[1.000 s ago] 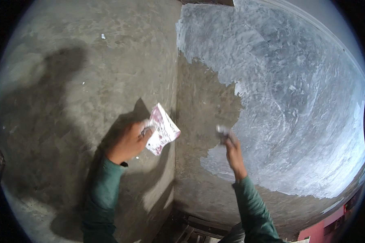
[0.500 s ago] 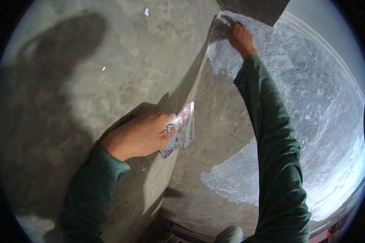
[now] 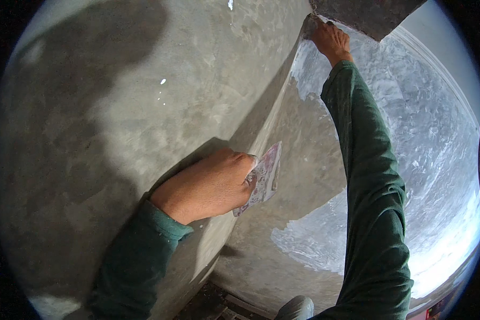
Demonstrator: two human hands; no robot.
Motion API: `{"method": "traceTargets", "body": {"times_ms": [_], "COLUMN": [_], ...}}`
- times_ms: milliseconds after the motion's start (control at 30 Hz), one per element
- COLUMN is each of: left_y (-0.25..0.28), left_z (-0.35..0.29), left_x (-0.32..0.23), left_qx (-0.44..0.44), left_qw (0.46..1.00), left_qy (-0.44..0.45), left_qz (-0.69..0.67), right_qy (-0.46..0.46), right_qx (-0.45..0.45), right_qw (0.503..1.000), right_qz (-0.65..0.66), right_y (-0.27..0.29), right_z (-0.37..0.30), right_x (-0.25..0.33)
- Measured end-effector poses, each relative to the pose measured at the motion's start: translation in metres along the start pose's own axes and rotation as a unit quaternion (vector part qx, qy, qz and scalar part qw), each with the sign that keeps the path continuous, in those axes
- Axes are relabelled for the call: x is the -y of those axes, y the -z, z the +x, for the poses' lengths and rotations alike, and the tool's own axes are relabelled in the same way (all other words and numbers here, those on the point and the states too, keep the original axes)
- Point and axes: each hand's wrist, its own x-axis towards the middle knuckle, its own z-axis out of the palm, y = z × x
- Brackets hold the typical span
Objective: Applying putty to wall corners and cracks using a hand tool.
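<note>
My left hand clenches a smeared plate — my right hand, fingers bent, is high by the coated wall — its hold I can't tell

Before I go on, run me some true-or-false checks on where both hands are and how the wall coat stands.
1. The right hand is raised near the dark block. True.
2. The left hand holds a flat, stained piece. True.
3. The right hand is lower in the picture than the left hand. False: it is well above it.
4. The pale coat covers all of the right-hand wall. False: a bare, brownish patch shows to the left of the right forearm.
5. The right sleeve is dark green. True.
</note>
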Motion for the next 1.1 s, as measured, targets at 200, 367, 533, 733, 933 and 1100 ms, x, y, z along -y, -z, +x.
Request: {"method": "traceTargets", "body": {"times_ms": [200, 367, 533, 733, 933, 1100], "left_y": [-0.006, -0.006, -0.006, -0.004, -0.004, -0.006], "left_z": [-0.001, -0.002, -0.003, -0.003, -0.004, -0.003], "left_x": [0.005, 0.004, 0.001, -0.001, 0.002, 0.000], "left_qx": [0.021, 0.048, 0.016, 0.010, 0.039, 0.014], "left_qw": [0.998, 0.999, 0.999, 0.998, 0.998, 0.997], "left_qy": [0.040, 0.023, 0.041, 0.062, -0.023, 0.071], "left_qz": [-0.039, -0.005, 0.004, -0.031, 0.054, -0.022], "right_qy": [0.011, -0.002, -0.007, -0.022, -0.031, -0.030], "right_qx": [0.027, 0.060, 0.093, 0.199, 0.237, 0.299], "right_qw": [1.000, 0.997, 0.993, 0.972, 0.957, 0.933], "right_qz": [0.006, 0.046, 0.079, 0.120, 0.166, 0.200], "right_y": [0.000, -0.005, -0.007, -0.005, -0.012, -0.013], "right_z": [-0.013, -0.050, -0.101, -0.162, -0.231, -0.270], "right_x": [0.008, 0.024, 0.051, 0.078, 0.108, 0.123]}}
